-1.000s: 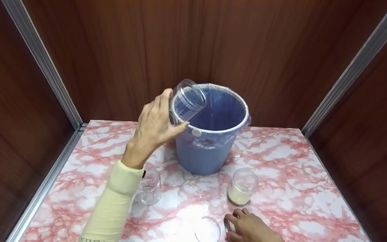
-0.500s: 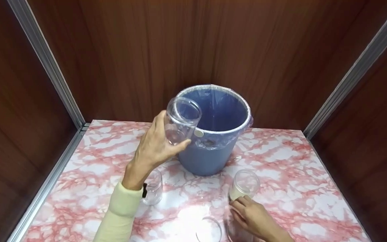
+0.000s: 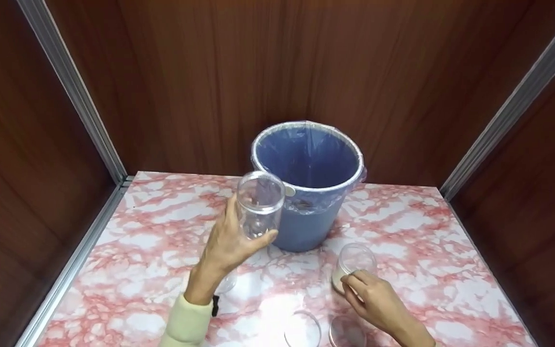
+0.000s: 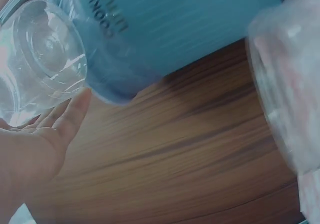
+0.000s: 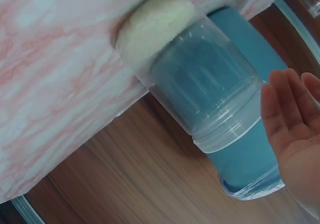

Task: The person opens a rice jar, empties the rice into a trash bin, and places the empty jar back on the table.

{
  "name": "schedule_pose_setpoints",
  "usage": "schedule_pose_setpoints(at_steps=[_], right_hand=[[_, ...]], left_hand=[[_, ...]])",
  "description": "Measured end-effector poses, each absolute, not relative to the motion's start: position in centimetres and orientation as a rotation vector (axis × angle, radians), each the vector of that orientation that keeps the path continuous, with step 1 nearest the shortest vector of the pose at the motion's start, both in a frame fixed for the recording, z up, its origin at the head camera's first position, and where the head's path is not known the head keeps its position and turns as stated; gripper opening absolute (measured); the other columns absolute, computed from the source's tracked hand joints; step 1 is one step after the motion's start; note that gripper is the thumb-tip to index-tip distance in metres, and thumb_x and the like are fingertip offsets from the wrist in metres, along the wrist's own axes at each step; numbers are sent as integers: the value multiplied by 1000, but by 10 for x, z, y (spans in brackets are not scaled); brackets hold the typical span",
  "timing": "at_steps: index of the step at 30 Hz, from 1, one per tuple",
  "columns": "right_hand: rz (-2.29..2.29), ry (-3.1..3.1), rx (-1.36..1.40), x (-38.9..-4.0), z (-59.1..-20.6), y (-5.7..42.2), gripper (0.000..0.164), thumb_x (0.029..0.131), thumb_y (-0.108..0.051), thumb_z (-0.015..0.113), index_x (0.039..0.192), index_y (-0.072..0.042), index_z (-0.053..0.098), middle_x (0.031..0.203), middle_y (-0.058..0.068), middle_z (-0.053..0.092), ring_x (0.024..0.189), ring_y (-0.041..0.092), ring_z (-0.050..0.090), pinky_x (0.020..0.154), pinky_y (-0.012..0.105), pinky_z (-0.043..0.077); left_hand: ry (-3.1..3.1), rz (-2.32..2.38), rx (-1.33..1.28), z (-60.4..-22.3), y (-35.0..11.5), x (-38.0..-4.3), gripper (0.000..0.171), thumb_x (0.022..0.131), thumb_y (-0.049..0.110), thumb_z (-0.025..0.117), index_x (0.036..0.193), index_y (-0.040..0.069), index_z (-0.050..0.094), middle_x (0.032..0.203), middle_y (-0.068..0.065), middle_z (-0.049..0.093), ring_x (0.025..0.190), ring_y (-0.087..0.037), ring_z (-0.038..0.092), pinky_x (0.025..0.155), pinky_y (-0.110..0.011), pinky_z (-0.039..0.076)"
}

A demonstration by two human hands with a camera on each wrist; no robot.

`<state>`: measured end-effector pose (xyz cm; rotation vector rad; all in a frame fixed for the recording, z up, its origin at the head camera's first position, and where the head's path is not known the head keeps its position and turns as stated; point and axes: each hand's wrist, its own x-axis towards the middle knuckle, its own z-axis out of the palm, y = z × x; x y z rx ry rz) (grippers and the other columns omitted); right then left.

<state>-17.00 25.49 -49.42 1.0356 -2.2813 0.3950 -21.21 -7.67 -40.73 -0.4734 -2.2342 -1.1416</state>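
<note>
My left hand (image 3: 227,241) grips a clear plastic jar (image 3: 260,205), which leans slightly with its mouth up in front of the bin. The left wrist view shows this jar (image 4: 45,48) from its base end, see-through, with the fingers (image 4: 72,119) beneath it. On the table at right stands another clear jar (image 3: 357,258), its bottom part filled with a pale yellow, grainy-looking substance (image 5: 155,26). My right hand (image 3: 376,303) is beside that jar with nothing in it; in the right wrist view its relaxed fingers (image 5: 285,101) lie close to the jar's mouth.
A blue bin (image 3: 301,226) lined with a clear bag stands at the back centre. One more clear jar (image 3: 227,283) sits partly hidden behind the left wrist. Two clear round lids (image 3: 302,330) lie at the front edge of view. Wooden panels (image 3: 277,62) enclose the marbled tabletop (image 3: 162,207).
My left hand has drawn its jar down from over the bin's rim and turned it from tipped to nearly upright. The right hand has left one lid and moved up to the part-filled jar.
</note>
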Motion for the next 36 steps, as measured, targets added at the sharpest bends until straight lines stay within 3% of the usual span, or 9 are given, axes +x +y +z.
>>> schedule_pose_setpoints(at_steps=[19, 28, 36], right_hand=[[393, -2253, 933, -185, -484, 263, 11, 80, -11, 60, 89, -13, 67, 89, -9, 61, 77, 6, 54, 66, 19, 44], [354, -2403, 834, -194, -489, 270, 24, 81, -22, 65, 103, -11, 63, 111, 13, 57, 96, 29, 52, 80, 43, 44], [349, -2397, 837, -203, -495, 273, 37, 79, -27, 68, 110, -10, 62, 116, 18, 55, 100, 34, 52, 83, 48, 42]], left_hand=[[-2324, -1239, -562, -494, -54, -185, 100, 66, 52, 77, 142, 14, 25, 130, -8, 48, 112, -23, 53, 91, -43, 46], [-2380, -1282, -575, -525, -57, -186, 98, 65, 46, 79, 139, 7, 28, 123, -14, 55, 105, -27, 59, 84, -43, 49], [-2519, -1331, -454, -543, -62, -189, 98, 63, 40, 82, 139, 9, 27, 123, -20, 53, 107, -34, 57, 85, -47, 48]])
